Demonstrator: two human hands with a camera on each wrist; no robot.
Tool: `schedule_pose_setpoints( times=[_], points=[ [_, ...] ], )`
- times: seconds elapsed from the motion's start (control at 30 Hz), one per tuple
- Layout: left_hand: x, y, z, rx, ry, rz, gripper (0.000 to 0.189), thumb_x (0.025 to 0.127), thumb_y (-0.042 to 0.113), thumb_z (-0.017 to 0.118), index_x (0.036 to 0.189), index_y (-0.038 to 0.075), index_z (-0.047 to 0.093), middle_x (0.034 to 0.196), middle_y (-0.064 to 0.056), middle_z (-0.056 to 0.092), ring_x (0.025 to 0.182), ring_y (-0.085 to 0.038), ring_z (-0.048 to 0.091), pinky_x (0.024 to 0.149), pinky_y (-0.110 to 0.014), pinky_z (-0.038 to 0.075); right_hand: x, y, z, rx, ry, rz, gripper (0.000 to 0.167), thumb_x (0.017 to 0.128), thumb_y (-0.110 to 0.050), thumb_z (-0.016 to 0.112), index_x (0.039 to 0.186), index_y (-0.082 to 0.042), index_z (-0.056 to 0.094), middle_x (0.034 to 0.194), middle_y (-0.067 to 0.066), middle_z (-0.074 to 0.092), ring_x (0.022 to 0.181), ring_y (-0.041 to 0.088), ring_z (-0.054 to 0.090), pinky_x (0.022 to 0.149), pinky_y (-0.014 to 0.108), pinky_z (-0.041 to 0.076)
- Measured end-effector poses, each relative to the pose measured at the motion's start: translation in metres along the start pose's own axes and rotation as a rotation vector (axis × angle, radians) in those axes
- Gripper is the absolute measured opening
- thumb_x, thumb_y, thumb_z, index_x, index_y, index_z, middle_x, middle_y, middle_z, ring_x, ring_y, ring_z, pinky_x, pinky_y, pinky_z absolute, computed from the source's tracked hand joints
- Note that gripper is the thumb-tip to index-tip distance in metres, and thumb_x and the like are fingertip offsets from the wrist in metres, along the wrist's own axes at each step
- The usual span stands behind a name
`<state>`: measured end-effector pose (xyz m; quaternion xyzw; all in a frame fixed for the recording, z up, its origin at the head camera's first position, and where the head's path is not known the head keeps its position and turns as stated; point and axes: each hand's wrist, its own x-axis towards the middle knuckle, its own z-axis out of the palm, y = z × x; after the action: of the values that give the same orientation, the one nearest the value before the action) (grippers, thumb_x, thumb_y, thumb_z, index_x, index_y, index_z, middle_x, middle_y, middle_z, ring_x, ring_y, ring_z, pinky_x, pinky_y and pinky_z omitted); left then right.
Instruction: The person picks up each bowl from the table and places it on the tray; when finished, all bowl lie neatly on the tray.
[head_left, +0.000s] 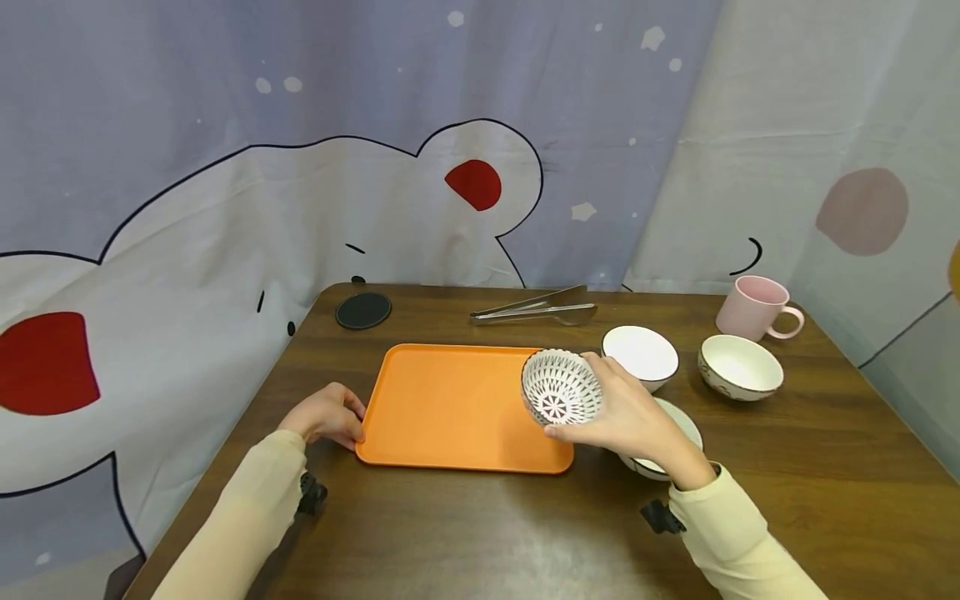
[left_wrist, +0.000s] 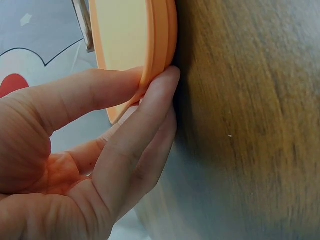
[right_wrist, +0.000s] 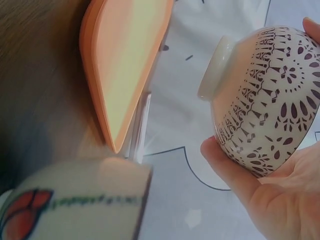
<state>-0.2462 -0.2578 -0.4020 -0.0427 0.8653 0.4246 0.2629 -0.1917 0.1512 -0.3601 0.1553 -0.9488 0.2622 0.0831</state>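
Note:
An orange tray lies on the wooden table, and my left hand pinches its left edge. In the left wrist view the thumb lies on the tray's rim and the fingers are at its outer side. My right hand grips a patterned bowl above the tray's right end. Dark motifs cover the outside of this bowl in the right wrist view, and its inside has a radiating pattern. Partly behind the right hand stand a white bowl and another bowl.
Farther right are a floral bowl and a pink mug. Metal tongs lie behind the tray, with a black round coaster at the back left. A printed curtain hangs along the table's far edge.

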Motion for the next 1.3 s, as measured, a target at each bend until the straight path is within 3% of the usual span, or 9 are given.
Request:
schedule_pose_setpoints(
  times=[0.4,0.63,0.93,1.3],
  points=[
    [-0.002,0.003,-0.002,-0.017,0.0,0.022,0.037,0.073,-0.015,0.07,0.107,-0.015,0.054,0.086,-0.018,0.06,0.066,-0.019,0.067,0.068,-0.035,0.063,0.015,-0.012,0.021,0.04,0.003,0.035,0.104,0.056,-0.066,0.082,0.135,-0.009,0.047,0.114,0.011,0.057,0.101,0.027,0.056,0.083,0.045,0.054],
    [0.0,0.003,-0.004,0.007,0.003,-0.001,0.038,0.074,-0.013,0.072,0.109,-0.015,0.055,0.091,-0.02,0.061,0.07,-0.021,0.069,0.07,-0.036,0.063,0.03,-0.023,0.036,0.082,-0.03,0.055,0.106,0.055,-0.069,0.081,0.138,-0.015,0.044,0.12,0.008,0.054,0.102,0.026,0.058,0.084,0.043,0.056],
    [-0.002,0.002,-0.003,-0.021,-0.016,0.008,0.037,0.075,-0.015,0.07,0.108,-0.015,0.054,0.089,-0.019,0.061,0.069,-0.02,0.069,0.069,-0.035,0.063,0.045,-0.033,0.057,0.09,-0.048,0.068,0.11,0.055,-0.071,0.079,0.138,-0.008,0.042,0.129,0.013,0.051,0.106,0.028,0.058,0.087,0.045,0.056],
    [-0.001,-0.003,-0.002,-0.051,-0.014,0.031,0.038,0.074,-0.014,0.07,0.109,-0.016,0.055,0.088,-0.018,0.062,0.066,-0.017,0.068,0.069,-0.035,0.063,0.064,-0.035,0.073,0.105,-0.051,0.08,0.115,0.056,-0.069,0.08,0.14,-0.001,0.039,0.122,0.016,0.052,0.1,0.028,0.058,0.087,0.043,0.056]
  ],
)
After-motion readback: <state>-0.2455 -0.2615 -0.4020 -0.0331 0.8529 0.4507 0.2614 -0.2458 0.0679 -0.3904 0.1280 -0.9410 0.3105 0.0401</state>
